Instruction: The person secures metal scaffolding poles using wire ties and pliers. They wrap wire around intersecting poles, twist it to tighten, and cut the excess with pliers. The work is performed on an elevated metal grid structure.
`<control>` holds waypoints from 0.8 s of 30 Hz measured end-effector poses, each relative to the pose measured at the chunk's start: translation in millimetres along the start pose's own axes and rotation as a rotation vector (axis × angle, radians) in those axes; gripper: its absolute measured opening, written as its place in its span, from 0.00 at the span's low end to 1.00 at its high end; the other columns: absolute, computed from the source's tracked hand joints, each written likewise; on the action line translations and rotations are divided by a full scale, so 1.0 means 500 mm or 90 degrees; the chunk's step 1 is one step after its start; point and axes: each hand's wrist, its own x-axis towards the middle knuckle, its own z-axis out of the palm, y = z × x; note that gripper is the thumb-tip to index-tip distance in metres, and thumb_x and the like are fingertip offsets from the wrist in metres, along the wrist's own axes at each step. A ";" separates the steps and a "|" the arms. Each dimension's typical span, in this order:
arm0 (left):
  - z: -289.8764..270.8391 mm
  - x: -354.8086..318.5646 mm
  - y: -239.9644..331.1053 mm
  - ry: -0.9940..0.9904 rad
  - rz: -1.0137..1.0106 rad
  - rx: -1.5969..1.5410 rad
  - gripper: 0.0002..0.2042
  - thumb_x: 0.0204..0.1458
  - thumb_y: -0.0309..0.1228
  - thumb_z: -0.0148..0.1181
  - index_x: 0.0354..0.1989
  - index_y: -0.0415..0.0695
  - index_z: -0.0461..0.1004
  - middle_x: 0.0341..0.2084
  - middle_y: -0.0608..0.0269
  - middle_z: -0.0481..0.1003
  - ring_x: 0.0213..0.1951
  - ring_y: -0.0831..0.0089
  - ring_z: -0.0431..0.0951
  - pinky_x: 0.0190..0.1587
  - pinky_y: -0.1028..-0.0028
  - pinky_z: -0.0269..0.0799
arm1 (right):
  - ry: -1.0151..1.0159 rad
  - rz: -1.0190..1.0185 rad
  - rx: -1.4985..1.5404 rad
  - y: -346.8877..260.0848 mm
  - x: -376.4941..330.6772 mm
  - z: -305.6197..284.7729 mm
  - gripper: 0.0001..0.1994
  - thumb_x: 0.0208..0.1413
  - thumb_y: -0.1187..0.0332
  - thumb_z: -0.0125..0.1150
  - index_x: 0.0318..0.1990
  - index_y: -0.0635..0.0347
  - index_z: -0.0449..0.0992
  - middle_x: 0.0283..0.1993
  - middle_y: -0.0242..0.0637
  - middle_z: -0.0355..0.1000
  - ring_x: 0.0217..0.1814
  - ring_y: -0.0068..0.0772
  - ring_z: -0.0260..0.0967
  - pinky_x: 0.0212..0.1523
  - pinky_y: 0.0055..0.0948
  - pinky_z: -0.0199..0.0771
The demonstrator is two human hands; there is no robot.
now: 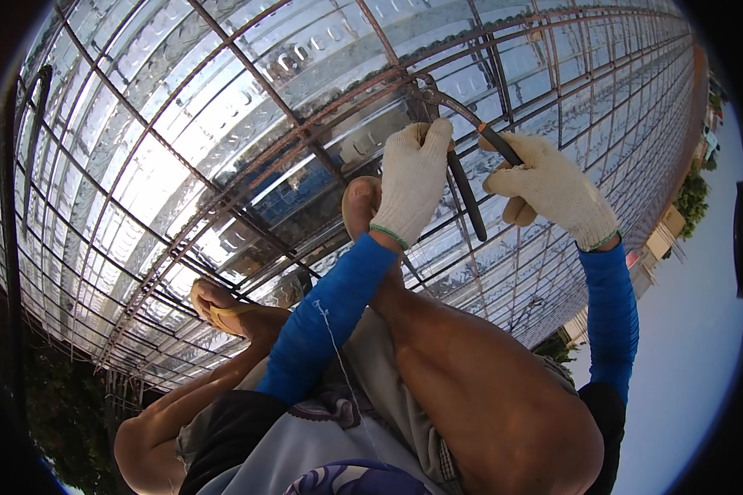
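My left hand (pixel 413 177), in a white knit glove with a green cuff edge, is closed in a pinch just below a crossing of rusty steel bars (pixel 404 73). What its fingers hold is hidden. My right hand (pixel 549 186), gloved alike, grips one dark handle of a pair of pincers (pixel 462 110). The tool's jaws are at the bar crossing, beside my left fingertips. Its handles are spread apart, and the second handle (pixel 468 196) hangs free between my hands. Blue sleeves cover both forearms.
A wide grid of steel bars (pixel 153 128) lies over shiny ribbed metal decking (pixel 215 91). My feet rest on the grid, one in a yellow-strapped sandal (pixel 227 318). A thin pale thread (pixel 338 355) hangs over my left sleeve. Trees (pixel 693 202) and sky lie beyond the right edge.
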 end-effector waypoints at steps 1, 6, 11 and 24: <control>0.004 0.000 -0.001 0.001 -0.001 -0.010 0.26 0.66 0.46 0.59 0.34 0.28 0.82 0.20 0.52 0.76 0.27 0.68 0.73 0.34 0.61 0.69 | 0.012 -0.012 0.005 0.002 -0.002 0.008 0.19 0.59 0.65 0.62 0.53 0.70 0.77 0.23 0.30 0.71 0.20 0.23 0.75 0.21 0.24 0.77; 0.009 0.001 -0.017 -0.001 0.007 -0.053 0.25 0.66 0.46 0.57 0.32 0.30 0.80 0.20 0.55 0.74 0.26 0.70 0.71 0.32 0.62 0.67 | 0.052 -0.022 -0.067 0.027 0.006 0.033 0.21 0.61 0.64 0.64 0.56 0.69 0.77 0.26 0.31 0.72 0.24 0.24 0.73 0.26 0.29 0.74; 0.016 -0.008 -0.006 -0.018 -0.046 -0.102 0.24 0.67 0.46 0.56 0.32 0.33 0.79 0.21 0.61 0.73 0.25 0.73 0.70 0.31 0.65 0.65 | 0.101 -0.127 -0.173 0.057 0.015 0.049 0.18 0.63 0.61 0.65 0.54 0.65 0.79 0.29 0.37 0.74 0.30 0.34 0.72 0.34 0.38 0.73; 0.030 -0.021 -0.018 0.022 -0.011 -0.083 0.22 0.70 0.44 0.57 0.34 0.34 0.79 0.24 0.60 0.75 0.29 0.73 0.73 0.35 0.65 0.68 | 0.041 -0.056 0.186 0.056 -0.001 0.124 0.16 0.65 0.67 0.65 0.57 0.64 0.75 0.32 0.29 0.70 0.27 0.19 0.71 0.26 0.25 0.71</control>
